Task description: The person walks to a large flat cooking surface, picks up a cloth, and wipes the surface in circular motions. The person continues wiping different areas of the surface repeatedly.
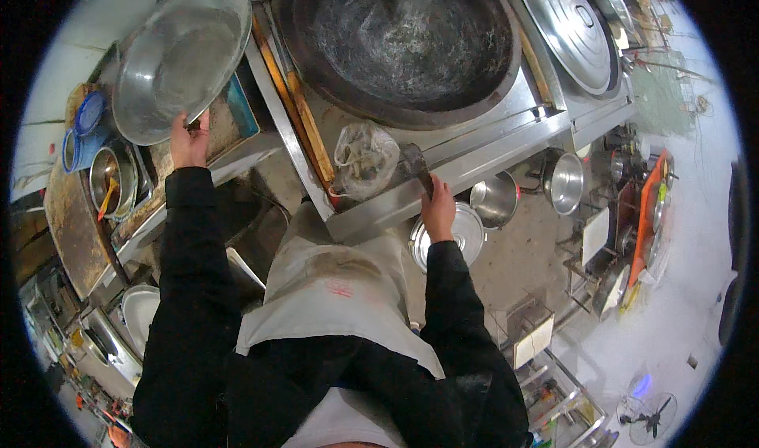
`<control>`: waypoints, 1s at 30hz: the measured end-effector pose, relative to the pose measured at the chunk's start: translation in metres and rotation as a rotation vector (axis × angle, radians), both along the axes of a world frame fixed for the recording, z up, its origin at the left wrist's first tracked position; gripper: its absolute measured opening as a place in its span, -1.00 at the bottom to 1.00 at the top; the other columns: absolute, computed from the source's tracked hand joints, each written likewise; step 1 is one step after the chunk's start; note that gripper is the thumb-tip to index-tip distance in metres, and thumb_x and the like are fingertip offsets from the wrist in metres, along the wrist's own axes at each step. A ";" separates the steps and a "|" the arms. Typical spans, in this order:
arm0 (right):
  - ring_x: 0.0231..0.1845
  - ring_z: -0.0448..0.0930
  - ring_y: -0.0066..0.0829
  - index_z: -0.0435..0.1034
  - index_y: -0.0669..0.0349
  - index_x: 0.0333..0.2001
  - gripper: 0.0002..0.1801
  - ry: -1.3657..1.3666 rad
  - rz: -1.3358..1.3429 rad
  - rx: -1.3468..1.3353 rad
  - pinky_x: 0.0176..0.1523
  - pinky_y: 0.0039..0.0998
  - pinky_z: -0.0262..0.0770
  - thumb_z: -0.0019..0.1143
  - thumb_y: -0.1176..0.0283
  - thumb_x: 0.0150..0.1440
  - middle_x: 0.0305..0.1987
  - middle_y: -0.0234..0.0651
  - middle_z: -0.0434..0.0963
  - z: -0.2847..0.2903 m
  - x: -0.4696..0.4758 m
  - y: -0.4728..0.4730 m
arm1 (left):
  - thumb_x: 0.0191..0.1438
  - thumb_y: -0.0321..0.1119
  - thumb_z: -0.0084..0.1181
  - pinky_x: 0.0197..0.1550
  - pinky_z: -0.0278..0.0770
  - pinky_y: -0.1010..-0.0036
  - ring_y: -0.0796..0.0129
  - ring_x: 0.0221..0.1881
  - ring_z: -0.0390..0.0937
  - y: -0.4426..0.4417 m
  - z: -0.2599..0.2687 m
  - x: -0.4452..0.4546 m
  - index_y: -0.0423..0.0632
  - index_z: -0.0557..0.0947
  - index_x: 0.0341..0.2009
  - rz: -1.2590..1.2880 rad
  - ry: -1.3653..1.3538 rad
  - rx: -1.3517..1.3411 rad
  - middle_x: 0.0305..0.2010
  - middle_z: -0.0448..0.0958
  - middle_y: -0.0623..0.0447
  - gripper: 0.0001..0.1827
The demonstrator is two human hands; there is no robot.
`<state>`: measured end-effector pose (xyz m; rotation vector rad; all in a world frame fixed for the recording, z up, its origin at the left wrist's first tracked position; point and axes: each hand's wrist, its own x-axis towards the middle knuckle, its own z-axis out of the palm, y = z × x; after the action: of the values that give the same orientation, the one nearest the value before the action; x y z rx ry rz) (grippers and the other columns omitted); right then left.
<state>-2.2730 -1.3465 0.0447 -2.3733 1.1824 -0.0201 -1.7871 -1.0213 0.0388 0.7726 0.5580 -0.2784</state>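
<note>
My left hand [191, 142] grips the near rim of a large, wide metal basin [184, 50], whose inside faces me and looks bare. My right hand [439, 211] holds a dark, flat tool [417, 164] at the front edge of the metal stove top; its exact kind is unclear. Just left of that tool lies a clear plastic bag [366, 160] with something pale inside. Beyond the bag sits a big blackened wok [409, 39] with a scorched inner surface.
Wooden handles [305, 128] lie along the stove's left side. A domed metal lid [566, 30] covers a vessel at the right. Metal pots [495, 199] and a lidded pot [468, 234] stand below the stove edge. A bowl with a yellow-handled utensil [108, 196] is at left.
</note>
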 end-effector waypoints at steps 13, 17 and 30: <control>0.09 0.49 0.04 0.49 0.14 0.06 -0.54 -0.022 0.193 -0.148 0.13 -0.08 0.46 0.17 0.57 0.01 0.01 -0.09 0.55 -0.071 0.077 -0.048 | 0.18 -0.40 0.15 -0.11 0.56 0.38 0.29 -0.17 0.59 -0.105 0.002 -0.181 0.01 0.54 0.20 -1.221 -0.890 0.759 0.17 0.52 -0.03 -0.55; 0.03 0.51 0.03 0.48 0.15 0.08 -0.56 -0.214 0.025 -0.132 0.05 -0.08 0.48 0.16 0.57 0.07 -0.01 -0.10 0.54 -0.055 0.087 -0.025 | 0.10 -0.48 0.14 -0.06 0.55 0.15 0.00 -0.02 0.55 -0.137 -0.009 -0.217 -0.07 0.59 -0.11 -1.501 -1.334 1.081 -0.02 0.57 -0.10 -0.77; 0.30 0.50 -0.31 0.39 0.24 0.25 -0.50 -0.599 -0.397 0.606 0.34 -0.33 0.36 -0.03 0.13 0.39 0.28 -0.15 0.51 -0.033 0.038 0.072 | 0.23 -0.19 0.06 -0.28 0.41 0.17 0.04 -0.40 0.50 -0.211 0.113 -0.192 -0.22 0.56 -0.35 -1.855 -1.302 0.678 -0.43 0.50 -0.22 -0.68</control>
<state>-2.2345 -1.2749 0.0121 -1.4381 1.1254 -0.4119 -1.9796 -1.2319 0.1516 1.7101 -1.5608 -1.1536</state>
